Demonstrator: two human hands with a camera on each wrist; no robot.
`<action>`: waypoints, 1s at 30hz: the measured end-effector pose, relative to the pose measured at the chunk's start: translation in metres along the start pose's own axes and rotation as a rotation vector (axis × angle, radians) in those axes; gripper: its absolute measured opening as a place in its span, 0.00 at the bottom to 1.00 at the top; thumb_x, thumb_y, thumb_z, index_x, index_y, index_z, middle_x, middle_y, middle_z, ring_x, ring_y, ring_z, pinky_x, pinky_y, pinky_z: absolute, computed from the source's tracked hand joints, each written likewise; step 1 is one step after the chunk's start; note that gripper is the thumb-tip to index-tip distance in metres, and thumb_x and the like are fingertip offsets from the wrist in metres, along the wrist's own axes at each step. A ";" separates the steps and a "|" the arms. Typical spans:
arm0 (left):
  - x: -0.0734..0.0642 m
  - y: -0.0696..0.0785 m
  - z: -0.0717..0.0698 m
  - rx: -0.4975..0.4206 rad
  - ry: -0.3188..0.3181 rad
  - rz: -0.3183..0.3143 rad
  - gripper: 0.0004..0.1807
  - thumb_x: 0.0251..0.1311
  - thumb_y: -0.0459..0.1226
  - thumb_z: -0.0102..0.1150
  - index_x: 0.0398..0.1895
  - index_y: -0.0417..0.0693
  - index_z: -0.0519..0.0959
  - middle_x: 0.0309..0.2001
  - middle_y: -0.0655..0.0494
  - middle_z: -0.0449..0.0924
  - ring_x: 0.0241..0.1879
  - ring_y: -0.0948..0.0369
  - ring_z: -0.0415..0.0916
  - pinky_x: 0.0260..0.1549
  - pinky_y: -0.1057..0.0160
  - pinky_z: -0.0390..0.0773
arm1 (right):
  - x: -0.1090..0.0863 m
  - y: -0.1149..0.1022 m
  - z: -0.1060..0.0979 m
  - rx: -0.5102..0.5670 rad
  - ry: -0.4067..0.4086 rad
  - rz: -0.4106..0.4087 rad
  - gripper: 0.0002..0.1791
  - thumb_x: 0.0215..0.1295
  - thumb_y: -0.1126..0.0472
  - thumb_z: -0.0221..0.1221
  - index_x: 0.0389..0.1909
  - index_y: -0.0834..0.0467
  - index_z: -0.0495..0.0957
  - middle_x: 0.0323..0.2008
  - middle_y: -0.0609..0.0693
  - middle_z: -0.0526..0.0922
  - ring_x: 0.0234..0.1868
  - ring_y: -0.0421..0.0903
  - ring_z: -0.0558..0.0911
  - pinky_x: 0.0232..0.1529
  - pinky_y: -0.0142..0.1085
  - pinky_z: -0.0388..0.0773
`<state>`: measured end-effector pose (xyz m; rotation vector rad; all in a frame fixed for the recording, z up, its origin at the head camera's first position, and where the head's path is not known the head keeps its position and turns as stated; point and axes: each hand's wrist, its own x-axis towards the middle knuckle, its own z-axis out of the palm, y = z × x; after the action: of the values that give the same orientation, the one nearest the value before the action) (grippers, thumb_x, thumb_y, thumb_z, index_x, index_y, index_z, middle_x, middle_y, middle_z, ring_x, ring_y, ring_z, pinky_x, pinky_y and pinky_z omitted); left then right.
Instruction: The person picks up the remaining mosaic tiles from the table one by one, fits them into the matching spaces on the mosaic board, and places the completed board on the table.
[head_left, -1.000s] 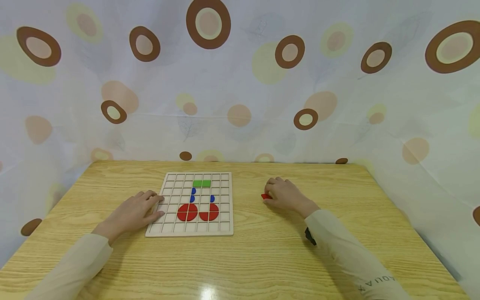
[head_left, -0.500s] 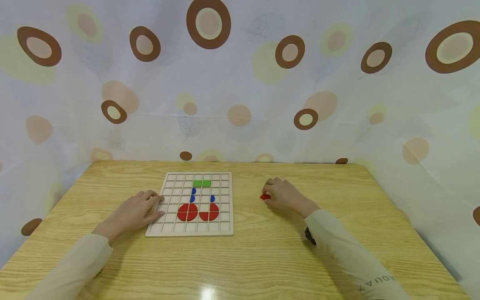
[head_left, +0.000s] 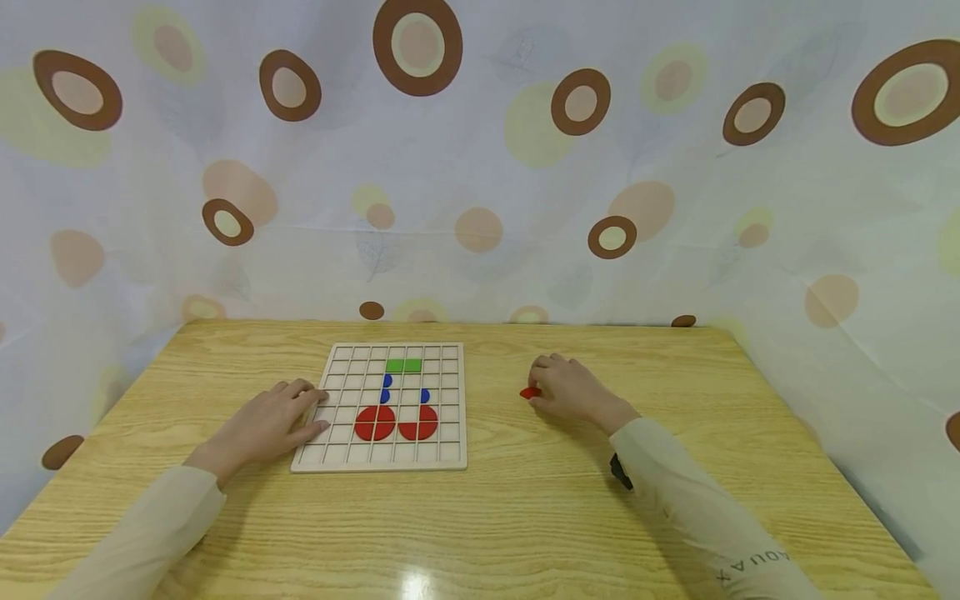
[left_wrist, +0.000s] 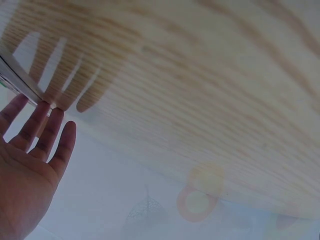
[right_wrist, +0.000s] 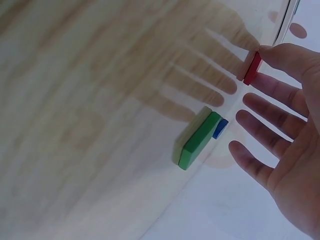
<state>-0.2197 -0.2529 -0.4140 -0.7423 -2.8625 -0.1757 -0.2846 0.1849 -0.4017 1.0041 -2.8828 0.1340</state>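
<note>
My left hand [head_left: 264,423] rests at the left edge of a white gridded board [head_left: 339,457], thumb and fingertips touching it. In the left wrist view its fingers [left_wrist: 47,137] look fairly straight. On the board lie two green squares [head_left: 403,366], several small blue half-round pieces [head_left: 386,381], a full red disc made of quarter pieces [head_left: 375,423], and a red three-quarter disc [head_left: 427,429]. To the right of the board, my right hand [head_left: 570,392] pinches a small red piece [right_wrist: 252,68] between thumb and index finger, low over the table. The other fingers are spread.
In the right wrist view, a green block [right_wrist: 200,141] and a blue piece [right_wrist: 220,128] lie on the table near my right hand; the hand hides them in the head view. The wooden table [head_left: 480,517] ends at a patterned cloth [head_left: 480,167] behind and at the sides.
The red piece has turned slightly in my right fingers, and that hand shifted a little left and back. My left hand and the board stayed put.
</note>
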 end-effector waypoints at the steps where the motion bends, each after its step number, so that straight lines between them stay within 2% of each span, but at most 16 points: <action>1: 0.000 0.000 0.000 0.000 0.000 0.000 0.23 0.59 0.49 0.55 0.52 0.44 0.75 0.48 0.48 0.74 0.45 0.49 0.73 0.45 0.47 0.74 | 0.000 0.000 0.000 -0.001 0.000 -0.004 0.08 0.56 0.54 0.62 0.33 0.54 0.78 0.40 0.48 0.77 0.40 0.47 0.73 0.42 0.47 0.73; 9: 0.000 0.001 -0.001 0.000 0.007 -0.001 0.23 0.59 0.48 0.55 0.52 0.43 0.75 0.48 0.47 0.74 0.46 0.49 0.73 0.45 0.46 0.73 | 0.004 0.000 -0.002 -0.009 0.014 -0.038 0.08 0.55 0.55 0.63 0.33 0.54 0.78 0.39 0.47 0.77 0.40 0.47 0.73 0.41 0.46 0.74; 19: 0.000 0.000 -0.002 0.002 -0.016 -0.014 0.25 0.59 0.49 0.54 0.54 0.43 0.74 0.49 0.47 0.74 0.47 0.48 0.72 0.47 0.46 0.72 | 0.008 -0.004 -0.004 -0.011 0.038 -0.058 0.10 0.56 0.53 0.62 0.35 0.54 0.77 0.37 0.47 0.77 0.40 0.46 0.74 0.43 0.50 0.74; 30: 0.000 0.002 -0.003 0.000 -0.025 -0.014 0.25 0.59 0.50 0.54 0.54 0.43 0.74 0.49 0.47 0.74 0.47 0.48 0.72 0.47 0.46 0.72 | 0.012 -0.014 -0.005 -0.006 0.049 -0.102 0.10 0.56 0.54 0.62 0.35 0.55 0.78 0.39 0.47 0.78 0.41 0.47 0.74 0.39 0.44 0.73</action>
<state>-0.2189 -0.2518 -0.4112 -0.7300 -2.8914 -0.1691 -0.2852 0.1667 -0.3942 1.1279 -2.7794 0.1415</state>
